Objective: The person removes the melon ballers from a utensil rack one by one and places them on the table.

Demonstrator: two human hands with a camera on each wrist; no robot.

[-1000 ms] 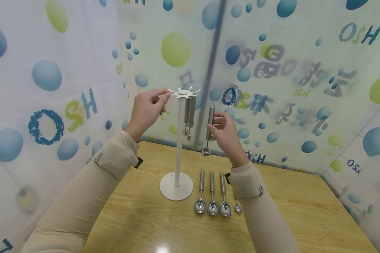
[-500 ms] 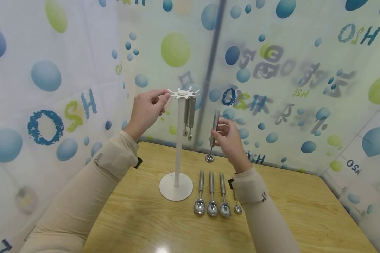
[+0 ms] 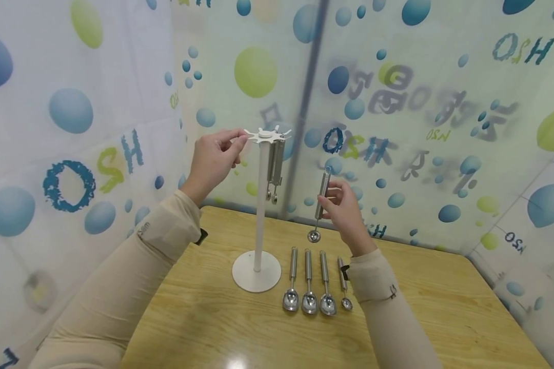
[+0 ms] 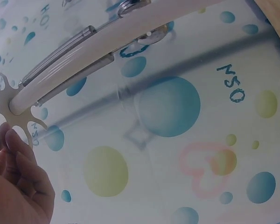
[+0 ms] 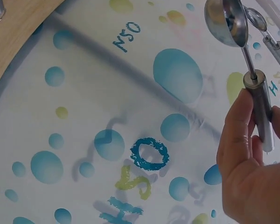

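My left hand (image 3: 217, 158) pinches the tip of one arm of the white hook rack (image 3: 266, 135) on top of a tall stand. The same grip shows at the lower left of the left wrist view, fingertips on the rack's curved arm. A steel melon baller (image 3: 323, 195) is held by its handle in my right hand (image 3: 346, 212), bowl down, to the right of the stand and clear of the table. Its round bowl (image 5: 224, 21) fills the top of the right wrist view. Slim steel-handled utensils (image 3: 277, 161) with small bowls hang from the rack, partly behind the white pole (image 3: 260, 210).
The stand's round white base (image 3: 257, 282) rests on the wooden table (image 3: 203, 318). Right of it, three ice cream scoops (image 3: 309, 302) lie in a row, handles pointing away. A smaller melon baller (image 3: 346, 302) lies beside them, near the right sleeve. Patterned curtains (image 3: 397, 128) surround the table.
My right hand has moved right and slightly down with the melon baller, away from the rack. The small melon baller on the table has come into fuller view. My left hand stays put.
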